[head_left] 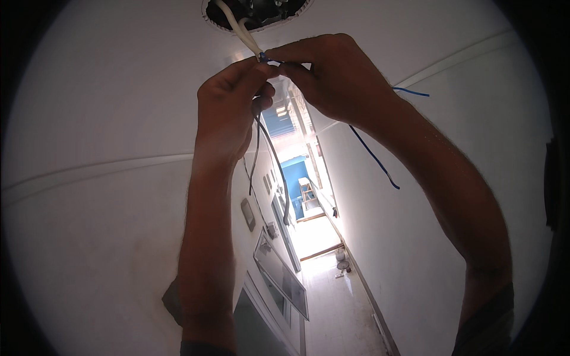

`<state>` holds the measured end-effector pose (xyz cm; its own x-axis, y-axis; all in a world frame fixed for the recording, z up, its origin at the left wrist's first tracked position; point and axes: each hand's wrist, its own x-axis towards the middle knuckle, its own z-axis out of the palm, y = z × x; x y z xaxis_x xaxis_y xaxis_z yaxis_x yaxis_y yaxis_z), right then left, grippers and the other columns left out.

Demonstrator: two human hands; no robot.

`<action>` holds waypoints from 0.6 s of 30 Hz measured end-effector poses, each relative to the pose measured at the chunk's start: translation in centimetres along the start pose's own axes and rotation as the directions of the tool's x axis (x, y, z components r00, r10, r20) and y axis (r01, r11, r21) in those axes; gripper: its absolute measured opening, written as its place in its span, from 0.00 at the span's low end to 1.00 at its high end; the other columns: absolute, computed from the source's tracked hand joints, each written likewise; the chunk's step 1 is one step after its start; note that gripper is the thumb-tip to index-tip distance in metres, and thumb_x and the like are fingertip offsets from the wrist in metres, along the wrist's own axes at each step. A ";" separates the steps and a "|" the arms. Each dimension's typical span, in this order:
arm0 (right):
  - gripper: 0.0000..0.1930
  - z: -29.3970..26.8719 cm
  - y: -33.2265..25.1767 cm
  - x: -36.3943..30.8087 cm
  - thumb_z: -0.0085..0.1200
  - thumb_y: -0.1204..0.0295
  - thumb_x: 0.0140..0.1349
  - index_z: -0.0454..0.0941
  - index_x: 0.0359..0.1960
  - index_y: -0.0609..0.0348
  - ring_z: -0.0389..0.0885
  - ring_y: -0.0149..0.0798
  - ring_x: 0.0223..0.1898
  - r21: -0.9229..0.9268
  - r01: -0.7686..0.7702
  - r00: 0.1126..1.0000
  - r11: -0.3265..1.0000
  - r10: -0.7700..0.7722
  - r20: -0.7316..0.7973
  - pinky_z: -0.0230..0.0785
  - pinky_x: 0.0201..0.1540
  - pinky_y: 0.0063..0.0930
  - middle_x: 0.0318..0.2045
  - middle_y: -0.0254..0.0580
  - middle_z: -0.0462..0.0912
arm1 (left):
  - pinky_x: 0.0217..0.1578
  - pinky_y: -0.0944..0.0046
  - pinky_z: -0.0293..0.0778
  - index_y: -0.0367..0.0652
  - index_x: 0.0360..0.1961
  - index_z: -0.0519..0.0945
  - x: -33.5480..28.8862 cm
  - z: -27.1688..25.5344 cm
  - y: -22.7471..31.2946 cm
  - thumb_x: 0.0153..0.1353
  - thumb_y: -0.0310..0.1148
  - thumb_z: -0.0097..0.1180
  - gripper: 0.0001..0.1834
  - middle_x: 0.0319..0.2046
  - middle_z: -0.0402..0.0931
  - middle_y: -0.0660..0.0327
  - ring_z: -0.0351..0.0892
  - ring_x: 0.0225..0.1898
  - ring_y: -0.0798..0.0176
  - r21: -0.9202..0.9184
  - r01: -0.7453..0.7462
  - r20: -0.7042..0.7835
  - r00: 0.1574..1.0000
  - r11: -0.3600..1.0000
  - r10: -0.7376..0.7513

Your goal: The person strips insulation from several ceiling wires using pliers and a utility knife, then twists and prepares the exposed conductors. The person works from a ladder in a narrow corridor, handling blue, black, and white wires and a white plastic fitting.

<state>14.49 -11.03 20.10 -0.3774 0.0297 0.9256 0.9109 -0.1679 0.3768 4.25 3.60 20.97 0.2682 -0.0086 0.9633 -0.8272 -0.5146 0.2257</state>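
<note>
Both my arms reach up to the ceiling, below a round hole [226, 25] with a ragged rim. Two off-white cables [242, 32] come down out of it to my fingertips. My left hand [228, 89] is closed in a pinch on the wires at the cable end, and dark grey wires [274, 147] hang below it. Fingertip to fingertip with it, my right hand [335, 74] pinches a thin blue wire [263, 57] just below the cable end. Blue wire ends [374, 157] stick out past my right hand and wrist; how they join is hidden.
White walls rise on both sides of a narrow passage. An opened window frame [282, 276] juts from the left wall. Far down the passage stand a stepladder [307, 191] and, nearer, some small objects [342, 263] on the floor [332, 308].
</note>
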 end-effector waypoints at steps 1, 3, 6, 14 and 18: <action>0.11 0.1 0.2 0.6 0.59 0.76 0.62 0.87 0.45 0.55 0.89 0.44 0.38 -0.031 0.011 1.000 0.999 -0.011 0.003 0.82 0.46 0.36 0.36 0.46 0.89 | 0.34 0.68 0.79 0.28 0.47 0.82 0.5 0.0 -0.2 0.69 0.29 0.59 0.12 0.36 0.84 0.54 0.80 0.31 0.69 -0.020 -0.027 -0.010 1.000 0.999 0.027; 0.11 0.1 0.4 1.9 0.58 0.75 0.63 0.87 0.46 0.55 0.89 0.44 0.38 -0.095 0.031 0.999 0.995 -0.030 0.013 0.82 0.46 0.37 0.36 0.47 0.89 | 0.33 0.68 0.78 0.28 0.47 0.82 1.1 -0.1 -0.8 0.69 0.28 0.58 0.12 0.34 0.84 0.55 0.80 0.31 0.69 -0.062 -0.066 -0.035 0.997 0.996 0.064; 0.09 0.6 0.9 3.2 0.56 0.72 0.69 0.87 0.45 0.58 0.88 0.39 0.29 -0.143 0.005 0.998 0.990 0.004 0.064 0.79 0.36 0.32 0.31 0.45 0.88 | 0.32 0.69 0.77 0.27 0.47 0.82 1.3 0.1 -1.2 0.69 0.28 0.57 0.12 0.33 0.83 0.55 0.79 0.30 0.69 -0.092 -0.048 -0.084 0.996 0.995 0.041; 0.10 0.2 1.1 4.2 0.55 0.69 0.70 0.85 0.46 0.57 0.88 0.35 0.29 0.086 -0.231 0.962 0.969 0.214 0.167 0.80 0.36 0.29 0.32 0.43 0.88 | 0.32 0.69 0.75 0.29 0.49 0.81 1.2 0.9 -0.2 0.72 0.30 0.52 0.15 0.31 0.80 0.58 0.77 0.30 0.68 0.014 0.055 -0.108 0.993 0.998 -0.054; 0.08 0.9 1.2 3.2 0.60 0.70 0.67 0.86 0.44 0.55 0.88 0.37 0.33 -0.066 -0.026 0.999 0.997 0.024 -0.022 0.80 0.41 0.32 0.34 0.43 0.89 | 0.34 0.68 0.76 0.29 0.49 0.81 1.4 0.4 -1.1 0.72 0.31 0.51 0.15 0.33 0.80 0.57 0.78 0.32 0.67 0.016 0.023 -0.080 0.997 1.000 -0.022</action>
<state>14.49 -10.25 23.58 -0.3588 0.0036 0.9334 0.9073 -0.2334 0.3497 5.73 3.80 22.05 0.2462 0.0710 0.9666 -0.8125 -0.5286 0.2457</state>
